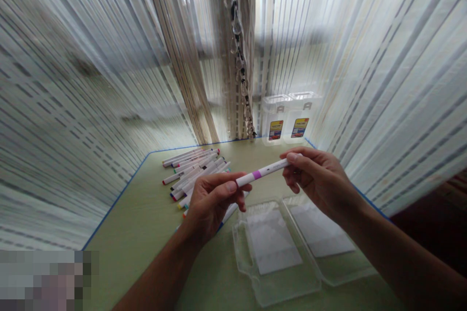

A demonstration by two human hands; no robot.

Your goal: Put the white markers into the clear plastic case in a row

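A white marker [268, 171] with a purple band is held slantwise above the table, its right end higher. My left hand [215, 199] pinches its lower left end between thumb and fingers. At the upper right end, my right hand [317, 170] grips it with thumb and fingertips. Behind and beside my left hand lies a loose pile of white markers [197, 170] with coloured ends, partly hidden by that hand. Below the held marker, a clear plastic case [241, 248] lies opened flat, with white paper inserts [273, 243] in both halves.
Two clear plastic cases [282, 114] with handles and colourful labels stand upright at the table's far edge. String curtains [109, 58] surround the green table [134, 233], which has a blue edge. A beaded strand [239, 53] hangs at the back.
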